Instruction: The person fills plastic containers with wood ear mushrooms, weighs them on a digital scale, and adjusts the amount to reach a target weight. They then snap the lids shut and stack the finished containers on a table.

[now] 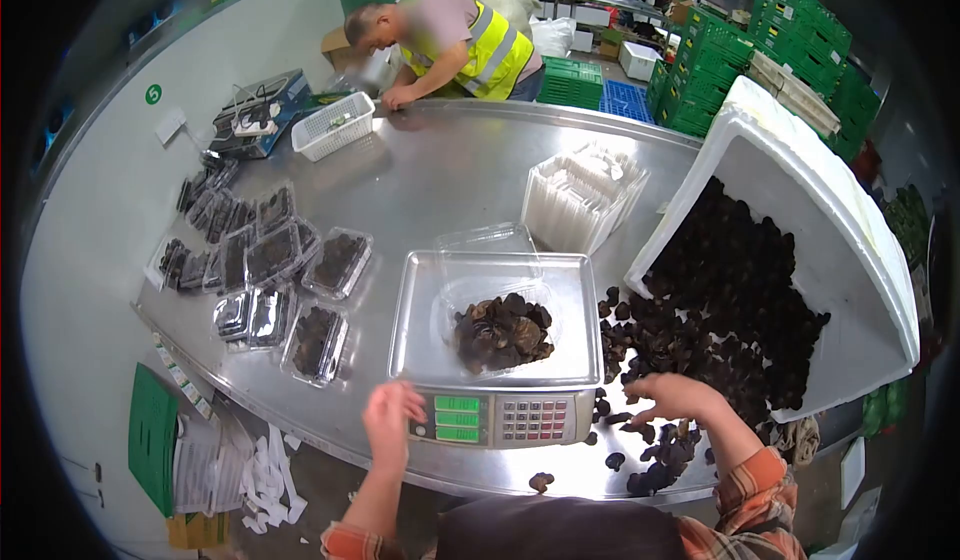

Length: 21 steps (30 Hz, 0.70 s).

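Observation:
My left hand [391, 418] is at the front left corner of the digital scale [540, 421], fingers loosely bent and nothing visible in them. Over the loose dark mushrooms [690, 345] to the right of the scale is my right hand [672, 398], its thumb and fingers apart; what lies under the fingertips is partly hidden. On the scale's metal pan [425, 345] stands an open clear plastic box with brown mushrooms [503, 332] in it. Its clear lid [487, 240] is folded back toward the far edge. Green digits glow on the scale's display [457, 418].
A white foam box [850, 250] lies tipped at the right, mushrooms spilling out. Filled clear packs [338, 262] lie at the left. Behind the scale stands a stack of clear boxes [580, 200]. Across the table, a person in a yellow vest [500, 55] leans near a white basket [335, 127].

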Each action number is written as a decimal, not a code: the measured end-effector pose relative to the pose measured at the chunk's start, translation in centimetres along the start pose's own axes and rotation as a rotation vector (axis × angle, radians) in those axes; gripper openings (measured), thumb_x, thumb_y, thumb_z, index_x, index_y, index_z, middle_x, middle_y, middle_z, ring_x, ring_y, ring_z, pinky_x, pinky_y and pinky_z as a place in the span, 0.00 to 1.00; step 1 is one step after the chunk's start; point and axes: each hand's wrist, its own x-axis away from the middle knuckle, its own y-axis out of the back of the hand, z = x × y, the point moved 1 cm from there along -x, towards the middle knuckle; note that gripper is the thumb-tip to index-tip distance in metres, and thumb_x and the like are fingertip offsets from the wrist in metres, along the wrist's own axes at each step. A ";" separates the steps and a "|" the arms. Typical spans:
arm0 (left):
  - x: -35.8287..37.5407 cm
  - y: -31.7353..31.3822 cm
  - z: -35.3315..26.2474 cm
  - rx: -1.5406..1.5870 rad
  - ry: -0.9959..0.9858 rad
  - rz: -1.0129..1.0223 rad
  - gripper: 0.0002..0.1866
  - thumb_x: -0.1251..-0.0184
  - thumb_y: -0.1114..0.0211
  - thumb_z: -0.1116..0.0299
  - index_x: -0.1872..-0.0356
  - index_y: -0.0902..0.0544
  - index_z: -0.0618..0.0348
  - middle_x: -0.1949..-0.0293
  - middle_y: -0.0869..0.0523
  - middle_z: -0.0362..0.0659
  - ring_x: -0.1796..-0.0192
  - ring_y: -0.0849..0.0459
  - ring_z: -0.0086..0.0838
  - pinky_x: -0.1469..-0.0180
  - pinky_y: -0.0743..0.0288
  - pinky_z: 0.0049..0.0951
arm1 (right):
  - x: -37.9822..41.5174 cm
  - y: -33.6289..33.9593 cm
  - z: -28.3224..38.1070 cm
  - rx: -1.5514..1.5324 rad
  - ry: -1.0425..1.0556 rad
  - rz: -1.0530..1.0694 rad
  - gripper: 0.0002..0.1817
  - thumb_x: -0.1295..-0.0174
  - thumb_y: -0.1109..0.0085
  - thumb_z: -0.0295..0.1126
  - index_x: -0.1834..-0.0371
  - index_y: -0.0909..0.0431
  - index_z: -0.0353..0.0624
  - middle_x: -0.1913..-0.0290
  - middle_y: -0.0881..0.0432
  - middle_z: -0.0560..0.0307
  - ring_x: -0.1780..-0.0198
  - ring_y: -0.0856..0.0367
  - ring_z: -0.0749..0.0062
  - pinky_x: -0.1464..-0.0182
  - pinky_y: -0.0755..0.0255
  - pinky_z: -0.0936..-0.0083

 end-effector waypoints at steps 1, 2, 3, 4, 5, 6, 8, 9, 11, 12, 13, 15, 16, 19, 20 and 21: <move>-1.4 0.3 -0.2 -0.004 -0.043 -0.063 0.13 0.29 0.50 0.66 0.61 0.24 0.67 0.72 0.19 0.42 0.74 0.23 0.21 0.71 0.26 0.20 | -0.9 0.2 0.2 -0.032 0.043 -0.178 0.21 0.43 0.39 0.40 0.47 0.24 0.45 0.60 0.18 0.50 0.58 0.18 0.61 0.56 0.24 0.71; -2.7 0.5 -0.4 -0.009 -0.088 -0.126 0.13 0.28 0.51 0.65 0.60 0.24 0.67 0.71 0.20 0.43 0.73 0.23 0.21 0.71 0.26 0.21 | -1.1 0.8 0.6 -0.337 -0.105 -0.209 0.19 0.42 0.41 0.38 0.49 0.24 0.42 0.62 0.19 0.52 0.62 0.18 0.67 0.62 0.25 0.75; -4.0 0.5 -0.8 -0.002 -0.133 -0.146 0.14 0.28 0.51 0.64 0.59 0.25 0.67 0.71 0.20 0.43 0.73 0.23 0.21 0.71 0.26 0.21 | -1.5 2.7 2.6 -0.637 -0.256 -0.237 0.17 0.40 0.42 0.37 0.51 0.24 0.39 0.65 0.19 0.54 0.67 0.18 0.74 0.68 0.25 0.78; -5.3 0.4 -1.3 0.004 -0.180 -0.165 0.15 0.28 0.50 0.63 0.58 0.25 0.66 0.70 0.21 0.43 0.74 0.24 0.21 0.71 0.26 0.21 | -2.9 3.4 2.6 -0.692 -0.162 -0.335 0.16 0.39 0.43 0.35 0.52 0.24 0.38 0.67 0.20 0.57 0.70 0.21 0.79 0.73 0.27 0.82; -6.5 0.3 -1.9 -0.007 -0.223 -0.192 0.15 0.27 0.51 0.62 0.57 0.25 0.66 0.69 0.20 0.44 0.73 0.23 0.21 0.71 0.26 0.21 | -4.4 3.8 2.4 -0.748 -0.067 -0.433 0.15 0.38 0.45 0.34 0.53 0.25 0.36 0.68 0.22 0.59 0.73 0.23 0.84 0.77 0.30 0.85; -7.8 0.2 -2.5 -0.019 -0.266 -0.218 0.15 0.27 0.51 0.62 0.56 0.26 0.66 0.68 0.20 0.44 0.72 0.23 0.22 0.70 0.25 0.21 | -5.7 4.7 2.9 -0.832 -0.063 -0.469 0.16 0.38 0.44 0.34 0.52 0.26 0.34 0.66 0.21 0.58 0.74 0.23 0.83 0.77 0.30 0.86; -9.6 0.0 -3.2 -0.055 -0.257 -0.203 0.17 0.27 0.52 0.60 0.55 0.26 0.66 0.67 0.20 0.45 0.70 0.22 0.22 0.68 0.25 0.21 | -9.1 6.2 3.1 -0.954 -0.081 -0.507 0.19 0.37 0.45 0.34 0.48 0.30 0.32 0.61 0.20 0.56 0.76 0.24 0.81 0.78 0.31 0.85; -10.2 -0.4 -3.3 -0.079 -0.206 -0.163 0.18 0.27 0.53 0.58 0.54 0.26 0.66 0.66 0.21 0.45 0.69 0.22 0.23 0.67 0.25 0.22 | -10.8 6.5 2.9 -1.037 -0.046 -0.513 0.22 0.36 0.46 0.36 0.44 0.33 0.34 0.57 0.21 0.55 0.76 0.25 0.80 0.78 0.31 0.84; -11.5 -2.3 -2.6 -0.140 -0.015 0.003 0.24 0.27 0.55 0.51 0.52 0.28 0.66 0.66 0.21 0.46 0.67 0.22 0.24 0.64 0.25 0.24 | -14.6 7.7 4.6 -1.104 -0.027 -0.502 0.26 0.35 0.48 0.40 0.39 0.38 0.37 0.52 0.23 0.52 0.77 0.25 0.79 0.79 0.32 0.83; -12.8 -2.5 -1.3 -0.155 0.113 0.049 0.28 0.28 0.55 0.48 0.48 0.30 0.67 0.61 0.21 0.50 0.62 0.20 0.29 0.60 0.24 0.26 | -16.1 7.7 4.7 -1.158 -0.051 -0.481 0.28 0.35 0.49 0.43 0.37 0.41 0.39 0.50 0.24 0.50 0.77 0.25 0.77 0.79 0.32 0.82; -13.7 -3.3 -0.4 -0.096 0.175 0.045 0.28 0.29 0.55 0.47 0.46 0.31 0.66 0.57 0.22 0.52 0.58 0.20 0.32 0.56 0.25 0.29 | -17.7 7.8 4.7 -1.208 -0.072 -0.463 0.31 0.35 0.49 0.45 0.34 0.44 0.40 0.48 0.25 0.49 0.78 0.24 0.75 0.79 0.32 0.81; -14.9 -5.4 0.6 0.029 0.289 0.047 0.30 0.29 0.55 0.46 0.42 0.32 0.65 0.50 0.24 0.56 0.50 0.22 0.38 0.47 0.28 0.35 | -19.9 7.7 5.0 -1.314 -0.052 -0.430 0.31 0.32 0.57 0.50 0.33 0.47 0.42 0.47 0.26 0.47 0.79 0.25 0.74 0.81 0.34 0.80; -15.3 -5.8 0.3 0.147 0.291 0.077 0.31 0.30 0.54 0.45 0.40 0.33 0.63 0.47 0.26 0.56 0.46 0.25 0.38 0.44 0.31 0.36 | -20.1 7.7 5.3 -1.405 0.006 -0.425 0.30 0.32 0.57 0.51 0.35 0.44 0.42 0.47 0.27 0.47 0.79 0.25 0.74 0.81 0.34 0.80; -15.1 -6.1 0.4 0.224 0.178 0.213 0.30 0.31 0.53 0.45 0.38 0.34 0.58 0.40 0.31 0.53 0.36 0.34 0.39 0.38 0.39 0.39 | -19.2 7.4 4.3 -1.374 0.109 -0.394 0.27 0.33 0.57 0.51 0.41 0.36 0.40 0.50 0.25 0.49 0.79 0.24 0.74 0.80 0.33 0.80; -14.5 -5.1 1.4 0.063 0.055 0.283 0.29 0.31 0.52 0.46 0.38 0.34 0.56 0.39 0.32 0.52 0.35 0.35 0.38 0.37 0.40 0.38 | -18.4 7.1 3.8 -1.315 0.128 -0.384 0.27 0.33 0.57 0.51 0.43 0.34 0.39 0.52 0.23 0.50 0.78 0.24 0.74 0.80 0.32 0.80; -13.5 -4.5 2.4 -0.099 -0.068 0.352 0.28 0.31 0.51 0.48 0.38 0.33 0.54 0.38 0.32 0.50 0.34 0.37 0.38 0.37 0.41 0.38 | -17.4 6.7 3.3 -1.155 0.058 -0.303 0.26 0.33 0.55 0.49 0.44 0.33 0.38 0.55 0.22 0.51 0.78 0.24 0.74 0.79 0.32 0.81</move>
